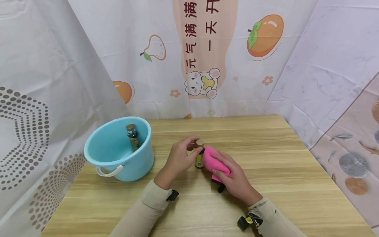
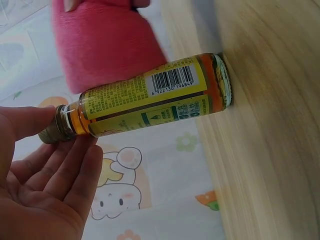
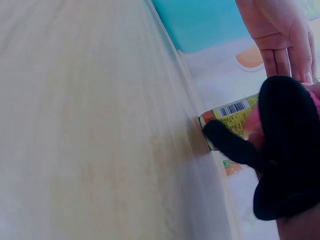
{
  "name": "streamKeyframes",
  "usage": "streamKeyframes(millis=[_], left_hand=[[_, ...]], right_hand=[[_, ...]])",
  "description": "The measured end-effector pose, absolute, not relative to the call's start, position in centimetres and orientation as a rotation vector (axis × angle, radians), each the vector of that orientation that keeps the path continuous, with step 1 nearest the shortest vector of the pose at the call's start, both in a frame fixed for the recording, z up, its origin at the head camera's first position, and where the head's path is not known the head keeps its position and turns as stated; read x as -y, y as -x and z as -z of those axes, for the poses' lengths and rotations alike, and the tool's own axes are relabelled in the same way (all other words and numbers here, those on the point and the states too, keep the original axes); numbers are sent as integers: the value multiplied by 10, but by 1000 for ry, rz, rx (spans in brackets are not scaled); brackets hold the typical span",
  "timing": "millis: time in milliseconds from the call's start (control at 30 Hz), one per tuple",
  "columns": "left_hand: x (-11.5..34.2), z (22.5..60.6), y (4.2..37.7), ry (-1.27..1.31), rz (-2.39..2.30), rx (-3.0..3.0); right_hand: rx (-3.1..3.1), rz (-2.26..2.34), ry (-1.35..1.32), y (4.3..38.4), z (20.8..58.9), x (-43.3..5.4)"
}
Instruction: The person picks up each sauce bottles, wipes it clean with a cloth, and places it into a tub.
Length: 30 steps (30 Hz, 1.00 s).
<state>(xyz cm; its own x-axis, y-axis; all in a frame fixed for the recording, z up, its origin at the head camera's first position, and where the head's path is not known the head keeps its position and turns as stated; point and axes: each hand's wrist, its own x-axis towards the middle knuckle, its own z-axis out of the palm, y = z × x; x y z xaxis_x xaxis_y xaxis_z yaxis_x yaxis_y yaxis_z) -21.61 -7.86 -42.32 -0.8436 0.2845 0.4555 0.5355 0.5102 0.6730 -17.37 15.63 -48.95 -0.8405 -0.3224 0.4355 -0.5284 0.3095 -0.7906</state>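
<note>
A slim glass bottle (image 1: 199,161) with amber liquid, a yellow label and a gold cap stands upright on the wooden table. My left hand (image 1: 182,154) pinches it at the neck, thumb on one side and fingers on the other; the left wrist view shows the barcode side of the bottle (image 2: 150,97). In my right hand (image 1: 237,176) is a soft pink cleaning cloth (image 1: 214,161), pressed against the bottle's side. Black parts (image 3: 290,145) hang from the cloth's lower end and cover much of the right hand in the right wrist view.
To the left stands a light blue bucket (image 1: 136,169) with a white handle. Inside it leans another gold-capped bottle (image 1: 133,138). A printed curtain (image 1: 165,85) hangs behind the table's (image 1: 266,158) far edge, and more curtains hang at both sides.
</note>
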Motion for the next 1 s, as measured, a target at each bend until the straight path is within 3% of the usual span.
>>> streamKeyframes(millis=[1000], left_hand=[[73, 422, 214, 670, 1267, 2517]], right_hand=[[2443, -1718, -599, 174, 488, -154]])
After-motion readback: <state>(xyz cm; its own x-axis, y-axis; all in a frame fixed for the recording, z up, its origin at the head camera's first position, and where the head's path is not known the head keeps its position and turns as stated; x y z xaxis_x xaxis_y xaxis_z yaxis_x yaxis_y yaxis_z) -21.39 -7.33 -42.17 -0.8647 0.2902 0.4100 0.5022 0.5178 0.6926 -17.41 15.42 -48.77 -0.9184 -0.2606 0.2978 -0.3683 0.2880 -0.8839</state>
